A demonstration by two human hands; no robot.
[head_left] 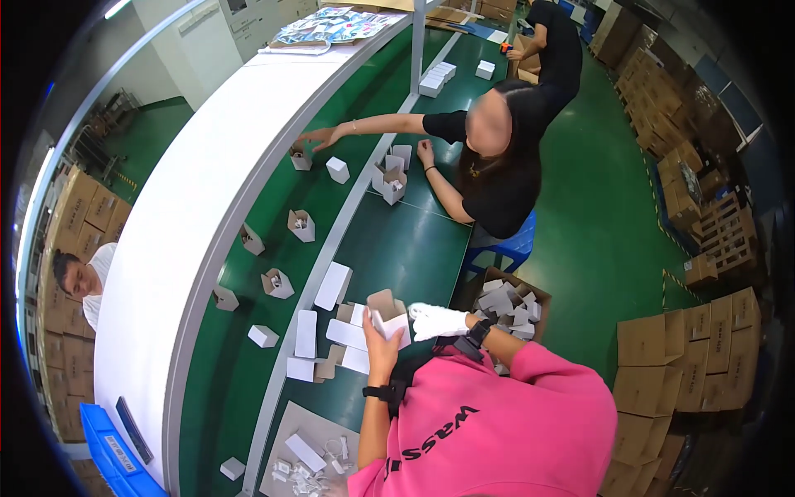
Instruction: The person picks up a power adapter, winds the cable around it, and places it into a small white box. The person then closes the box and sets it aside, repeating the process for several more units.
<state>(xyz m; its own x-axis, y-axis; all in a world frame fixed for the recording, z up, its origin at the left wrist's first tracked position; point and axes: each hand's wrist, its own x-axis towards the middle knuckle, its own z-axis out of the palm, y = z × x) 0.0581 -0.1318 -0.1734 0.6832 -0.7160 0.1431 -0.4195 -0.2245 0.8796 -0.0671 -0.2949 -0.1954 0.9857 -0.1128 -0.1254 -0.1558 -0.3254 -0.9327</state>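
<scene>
My left hand [384, 341], bare with a dark wrist strap, grips a small white box [395, 330] whose brown inner flap stands up. Beside that box is my right hand [437, 321] in a white glove. Its fingers look curled, and what they hold, if anything, cannot be made out. White cartons [348, 334], some with open flaps, lie just left of my hands on the green bench [381, 265]. Nearer me, a shallow tray [286, 422] contains white adapters and cables [310, 479].
Left of the bench runs a green conveyor belt [207, 398] with several small boxes, some open [277, 283]. A co-worker [505, 182] reaches over it. A carton of white boxes [542, 302] stands right of my hands. Stacked cartons [687, 356] line the right side.
</scene>
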